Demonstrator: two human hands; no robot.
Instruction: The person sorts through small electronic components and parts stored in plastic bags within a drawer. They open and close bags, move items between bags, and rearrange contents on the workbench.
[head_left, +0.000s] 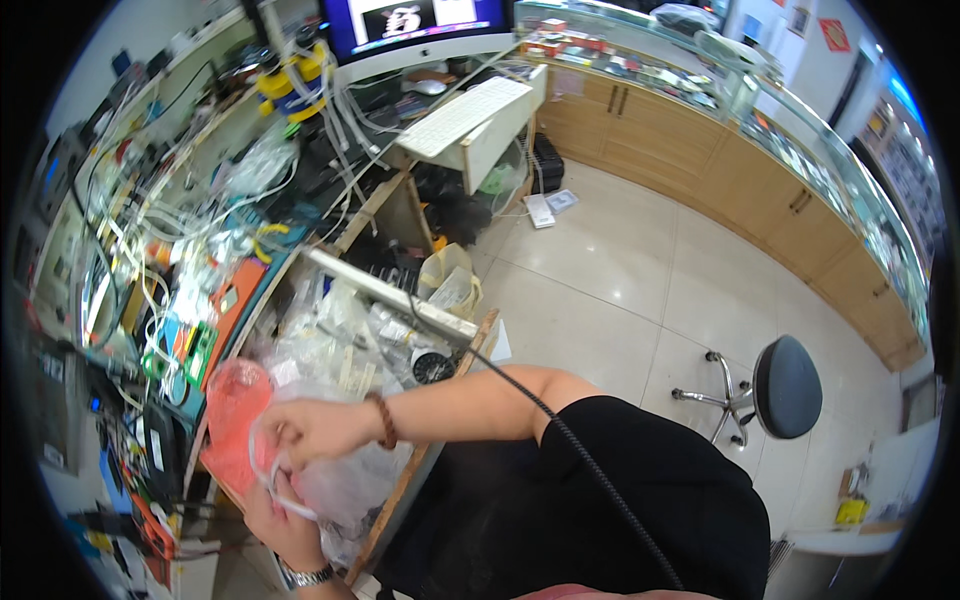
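My right hand (319, 433), with a braided bracelet at its wrist, reaches over an open drawer and has its fingers curled at a looped white cable or strap (259, 456). Below it, my left hand (281, 521), wearing a metal watch, grips the same white strip, which passes across its fingers. A pinkish-red plastic bag (236, 401) lies under and beside both hands. Whether the fingers also pinch the bag is hidden. Clear plastic bags (330, 322) fill the drawer (397, 296), along with a round black dial-like part (433, 367).
The cluttered workbench (281, 281) holds an orange mat (238, 307), a green circuit board (199, 352) and tangled white cables. A dark braided cord (555, 420) crosses before me. Farther off are a keyboard (465, 112), a monitor (420, 56), a stool (786, 386) and glass-topped cabinets (660, 139).
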